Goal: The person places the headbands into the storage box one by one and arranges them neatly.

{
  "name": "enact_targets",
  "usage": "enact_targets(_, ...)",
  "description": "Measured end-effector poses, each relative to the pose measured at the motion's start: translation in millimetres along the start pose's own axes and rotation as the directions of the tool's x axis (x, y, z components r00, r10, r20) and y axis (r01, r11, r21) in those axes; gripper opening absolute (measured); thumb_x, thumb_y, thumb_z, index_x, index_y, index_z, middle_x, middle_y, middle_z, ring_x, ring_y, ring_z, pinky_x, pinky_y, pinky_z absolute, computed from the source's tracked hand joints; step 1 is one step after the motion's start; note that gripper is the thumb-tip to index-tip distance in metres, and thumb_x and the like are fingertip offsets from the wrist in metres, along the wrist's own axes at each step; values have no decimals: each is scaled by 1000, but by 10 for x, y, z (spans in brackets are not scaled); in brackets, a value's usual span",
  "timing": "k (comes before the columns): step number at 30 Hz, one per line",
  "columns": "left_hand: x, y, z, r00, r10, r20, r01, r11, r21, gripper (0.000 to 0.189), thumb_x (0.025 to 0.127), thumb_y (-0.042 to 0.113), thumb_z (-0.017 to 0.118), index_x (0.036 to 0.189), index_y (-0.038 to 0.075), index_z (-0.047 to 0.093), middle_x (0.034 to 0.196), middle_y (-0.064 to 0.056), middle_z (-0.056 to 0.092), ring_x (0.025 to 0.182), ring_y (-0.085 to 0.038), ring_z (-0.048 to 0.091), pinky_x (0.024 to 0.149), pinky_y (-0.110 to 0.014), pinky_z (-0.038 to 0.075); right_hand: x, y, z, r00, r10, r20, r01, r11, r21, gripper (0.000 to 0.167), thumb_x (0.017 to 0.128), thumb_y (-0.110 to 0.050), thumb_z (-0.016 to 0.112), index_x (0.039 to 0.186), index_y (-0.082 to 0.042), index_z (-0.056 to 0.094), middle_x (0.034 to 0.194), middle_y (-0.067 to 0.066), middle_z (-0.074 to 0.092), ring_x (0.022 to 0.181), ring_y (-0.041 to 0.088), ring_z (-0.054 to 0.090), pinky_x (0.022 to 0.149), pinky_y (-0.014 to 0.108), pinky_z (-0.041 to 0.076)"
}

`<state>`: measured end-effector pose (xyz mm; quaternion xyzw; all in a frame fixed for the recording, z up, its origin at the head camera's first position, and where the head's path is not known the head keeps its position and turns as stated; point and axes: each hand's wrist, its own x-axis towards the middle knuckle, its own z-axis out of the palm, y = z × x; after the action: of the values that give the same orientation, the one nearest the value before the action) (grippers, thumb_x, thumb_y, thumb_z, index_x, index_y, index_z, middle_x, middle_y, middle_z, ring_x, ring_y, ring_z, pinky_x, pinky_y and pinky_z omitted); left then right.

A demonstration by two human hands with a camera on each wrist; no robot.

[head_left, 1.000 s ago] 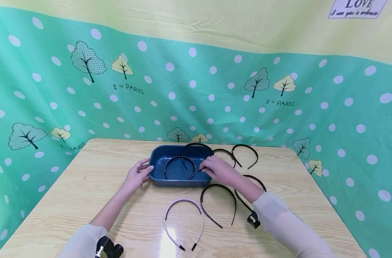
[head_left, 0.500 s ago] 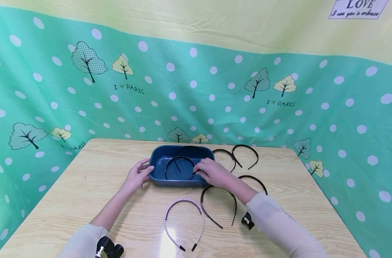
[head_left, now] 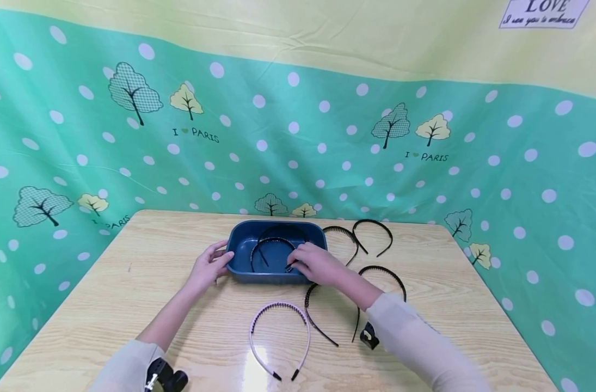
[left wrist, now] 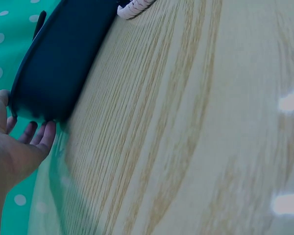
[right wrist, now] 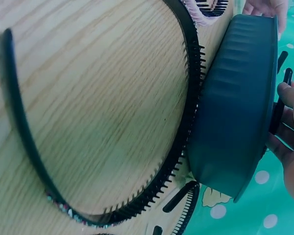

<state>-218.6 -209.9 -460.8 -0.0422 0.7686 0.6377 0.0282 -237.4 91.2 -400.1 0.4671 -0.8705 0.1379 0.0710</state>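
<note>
A blue plastic bin [head_left: 258, 279] stands at the back of the table. My left hand [head_left: 213, 263] grips its left end, thumb at the rim and fingers against the outer wall, as the left wrist view also shows. Inside the bin leans a black headband [head_left: 273, 238]. My right hand [head_left: 317, 264] is over the bin's right side and pinches one end of another black headband [right wrist: 287, 78], whose arc lies toward the bin's back wall. In the right wrist view, the thumb [right wrist: 286, 90] presses on that end; the rest is hidden behind the bin.
On the table lie a pale pink headband [head_left: 252, 329] in front and a black headband [head_left: 307, 307] beside it. Another black headband [head_left: 395, 279] lies partly behind my right forearm. Two more, one toothed [head_left: 339, 228] and one slim [head_left: 373, 220], lie right of the bin.
My right hand has moved left over the bin, bringing the held headband down from above the back rim into the bin. My left hand has stayed put.
</note>
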Motion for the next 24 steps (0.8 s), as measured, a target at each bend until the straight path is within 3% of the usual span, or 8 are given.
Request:
enact_targets(16,-9,23,3,1000,15,3,-15,1000,-4,59,94,34,56,143,10,35,136,-25,46,120,-34,52,89,-35,54,114,-23,158,996,76,56,-77,997,18,13,94,-18,57,104,-18,65,102,-4,64,97,12,57,86,27,49)
enact_targets(24,1,-3,-4,1000,5,0,-5,1000,-6,60,92,37,58,143,12,36,136,-23,47,120,-35,52,87,-34,55,148,-19,209,996,82,39,-84,995,52,12,94,-18,57,103,-17,65,101,-3,64,97,13,57,84,27,50)
